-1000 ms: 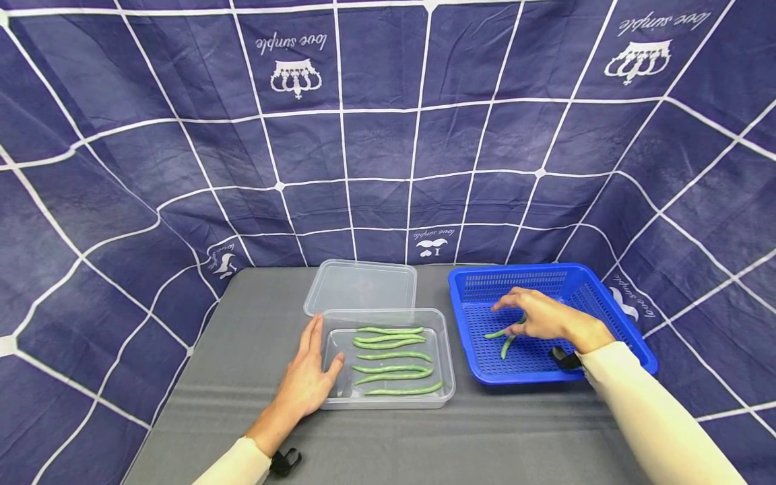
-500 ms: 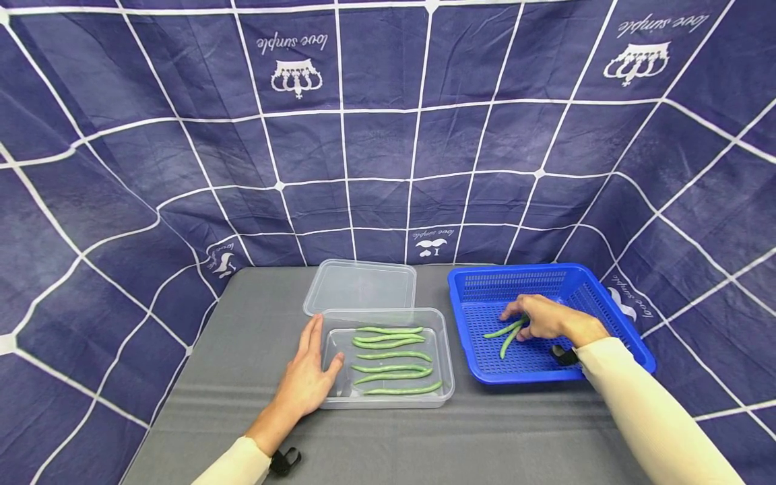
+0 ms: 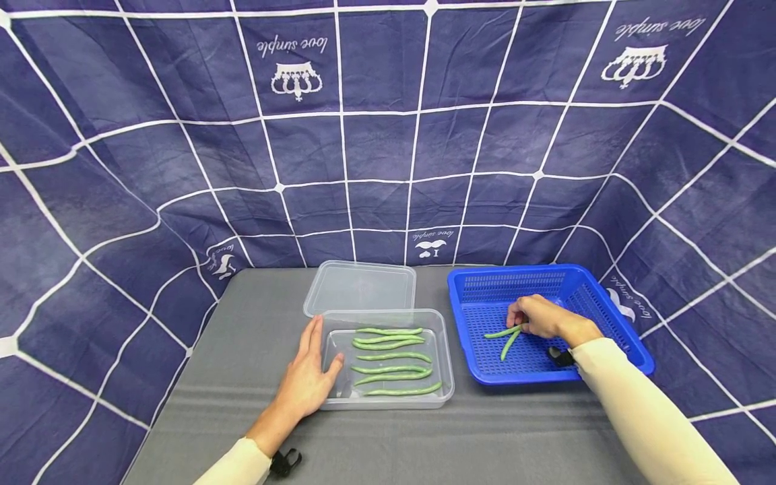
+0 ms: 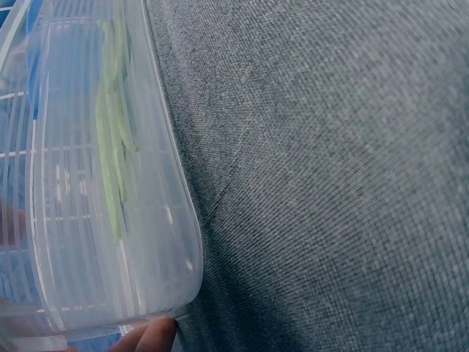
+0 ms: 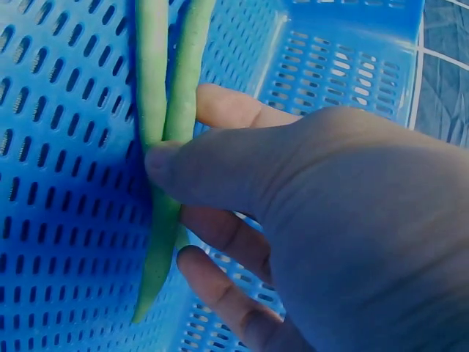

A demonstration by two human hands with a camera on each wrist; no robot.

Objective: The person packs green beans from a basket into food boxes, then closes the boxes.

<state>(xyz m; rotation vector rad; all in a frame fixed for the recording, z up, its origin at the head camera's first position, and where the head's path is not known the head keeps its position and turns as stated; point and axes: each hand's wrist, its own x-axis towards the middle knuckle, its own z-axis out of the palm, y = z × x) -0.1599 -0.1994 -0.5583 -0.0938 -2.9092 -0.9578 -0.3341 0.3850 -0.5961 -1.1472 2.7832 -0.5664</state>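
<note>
Your right hand (image 3: 542, 318) is closed on two green beans (image 5: 152, 81), pinching them between thumb and fingers. In the right wrist view your thumb lies across the place where the two meet; below it one lower end shows plainly, while the other is mostly hidden behind your fingers. In the head view their free ends spread in a V, one pointing left, the other toward you. Both beans are inside the one blue basket (image 3: 533, 378), low over its slotted floor.

Your left hand (image 3: 310, 374) grips nothing: its fingers are fairly straight and rest against the left side of the one clear container (image 3: 388, 404), with the thumb over the rim.

In that container you have seven beans (image 3: 397, 356) by my count, lying crosswise in a loose row from back to front. A few lie so close together that they touch or nearly touch.

Just behind the container is one clear lid (image 3: 364, 286), flat, its front edge at the container's back rim. The basket stands apart, to the right of both. All three sit on a grey cloth (image 3: 412, 444). Behind them hangs a navy backdrop (image 3: 376, 148) with white grid lines and two crown prints near its top.
</note>
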